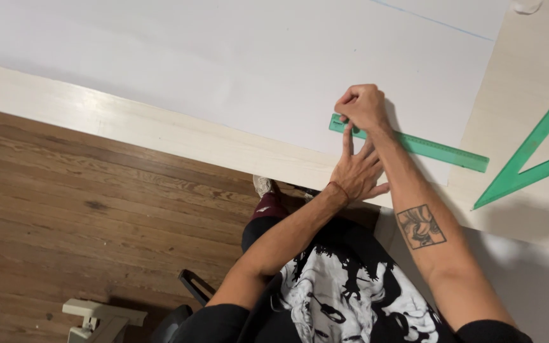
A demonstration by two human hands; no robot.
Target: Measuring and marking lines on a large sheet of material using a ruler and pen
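A long green ruler [433,149] lies slanted on a large white sheet of paper [243,57] near the sheet's near edge. My left hand [357,173] is spread flat, its fingertips pressing down on the ruler's left part. My right hand [363,105] is curled into a fist at the ruler's left end, resting on the sheet; whether anything is inside the fist is hidden. The right forearm, with a square tattoo, crosses over the ruler.
A green set square [516,168] lies on the pale wooden table [128,121] to the right of the ruler. A thin blue line [433,21] runs across the sheet's far corner. Below the table edge are a wooden floor [84,209], my foot and a chair.
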